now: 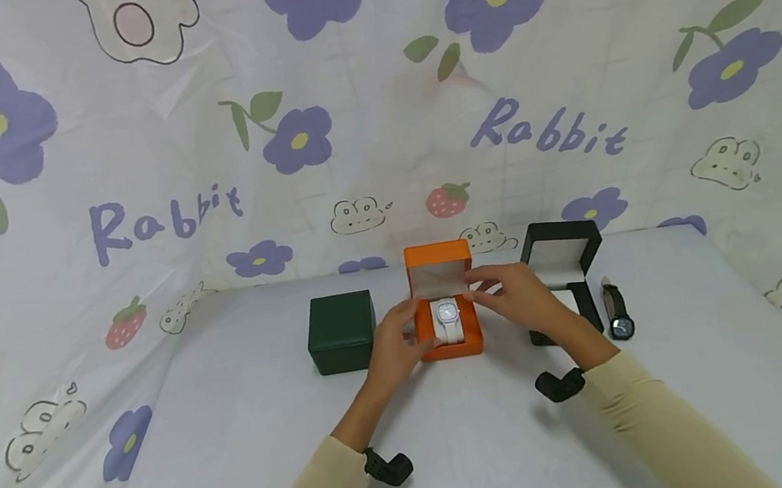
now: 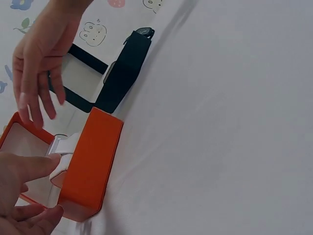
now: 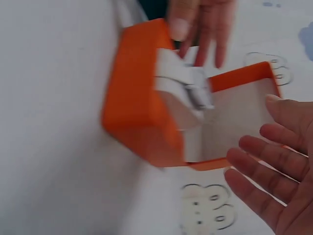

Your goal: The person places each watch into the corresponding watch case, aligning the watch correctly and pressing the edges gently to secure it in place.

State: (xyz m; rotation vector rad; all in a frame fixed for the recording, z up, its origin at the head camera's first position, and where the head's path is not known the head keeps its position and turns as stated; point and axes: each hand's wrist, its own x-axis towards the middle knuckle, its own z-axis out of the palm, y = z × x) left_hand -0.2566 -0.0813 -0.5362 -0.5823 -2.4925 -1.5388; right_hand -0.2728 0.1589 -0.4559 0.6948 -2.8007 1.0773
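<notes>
An orange watch box (image 1: pixel 433 353) stands on the table with its lid (image 1: pixel 436 253) raised. Inside lies a white watch (image 1: pixel 448 313) with a square face, wrapped around a white cushion. At the box's left side is my left hand (image 1: pixel 393 349), its thumb over the front rim by the watch strap and its fingers along the side wall. My right hand (image 1: pixel 512 292) is at the right edge of the lid, fingers spread and fairly straight with nothing gripped, as the right wrist view shows. The orange box (image 2: pixel 95 164) looks tilted in the left wrist view.
A closed dark green box (image 1: pixel 341 333) stands left of the orange one. To the right, an open black box (image 1: pixel 559 231) with a pale lining is partly behind my right forearm. Beside it lies a dark-strapped watch (image 1: pixel 617 311). A patterned curtain (image 1: pixel 380 170) hangs behind the table.
</notes>
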